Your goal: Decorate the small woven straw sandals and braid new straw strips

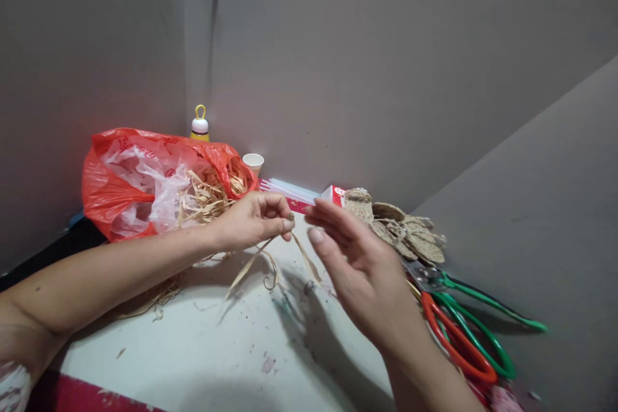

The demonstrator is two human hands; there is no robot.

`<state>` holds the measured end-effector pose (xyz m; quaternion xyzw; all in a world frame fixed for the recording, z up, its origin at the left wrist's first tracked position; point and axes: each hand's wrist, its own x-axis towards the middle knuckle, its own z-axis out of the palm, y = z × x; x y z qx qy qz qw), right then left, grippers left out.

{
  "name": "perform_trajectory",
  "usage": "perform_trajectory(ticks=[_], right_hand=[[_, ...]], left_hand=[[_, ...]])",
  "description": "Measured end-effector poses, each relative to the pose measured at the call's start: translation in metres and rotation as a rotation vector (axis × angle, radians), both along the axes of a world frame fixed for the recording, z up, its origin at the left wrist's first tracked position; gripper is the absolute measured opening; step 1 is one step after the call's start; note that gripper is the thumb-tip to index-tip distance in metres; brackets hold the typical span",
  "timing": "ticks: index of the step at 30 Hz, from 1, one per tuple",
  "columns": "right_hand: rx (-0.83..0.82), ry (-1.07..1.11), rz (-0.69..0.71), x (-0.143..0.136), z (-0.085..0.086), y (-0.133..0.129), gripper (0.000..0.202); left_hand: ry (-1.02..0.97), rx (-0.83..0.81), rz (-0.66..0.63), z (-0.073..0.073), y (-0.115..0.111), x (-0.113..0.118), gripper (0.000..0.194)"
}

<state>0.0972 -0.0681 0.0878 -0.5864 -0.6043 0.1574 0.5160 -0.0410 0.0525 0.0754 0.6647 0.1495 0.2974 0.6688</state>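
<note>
My left hand (258, 220) is closed in a pinch over the middle of the table, with the wrist coming in from the left. Between thumb and fingertips it grips dry straw-coloured strips of husk (246, 270), knotted or bunched to a small dark tip. Several loose ends hang down below the fingers. Just to the right, my right hand (357, 264) is raised with fingers stretched and thumb apart, slightly blurred. Nothing shows in it, though its palm side is partly turned away. A gap separates the two hands.
A red plastic bag (116, 193) of dry strips (207, 190) lies at left, before a yellow-topped bottle (199, 125) and paper cup (253, 162). White sticks (292, 190) lie behind my hands. At right are woven coils (386, 219), red-handled scissors (458, 341) and green-handled cutters (497, 302). Grey walls enclose the white table (207, 347).
</note>
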Motion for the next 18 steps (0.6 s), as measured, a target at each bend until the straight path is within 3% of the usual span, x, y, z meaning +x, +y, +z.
perform_trajectory(ticks=[4, 8, 13, 18], right_hand=[[-0.379, 0.140, 0.364, 0.010, -0.014, 0.024, 0.038], [-0.384, 0.053, 0.522, 0.015, -0.010, 0.029, 0.034], [-0.466, -0.026, 0.608, 0.025, -0.008, 0.029, 0.035], [-0.513, 0.028, 0.532, 0.023, -0.015, 0.030, 0.039]], left_hand=[[0.012, 0.010, -0.092, -0.002, -0.003, 0.000, 0.021], [0.131, 0.038, -0.109, -0.002, 0.000, 0.000, 0.018], [0.206, 0.045, -0.195, -0.002, 0.003, -0.001, 0.011], [0.271, 0.044, -0.191, -0.001, 0.009, -0.003, 0.008]])
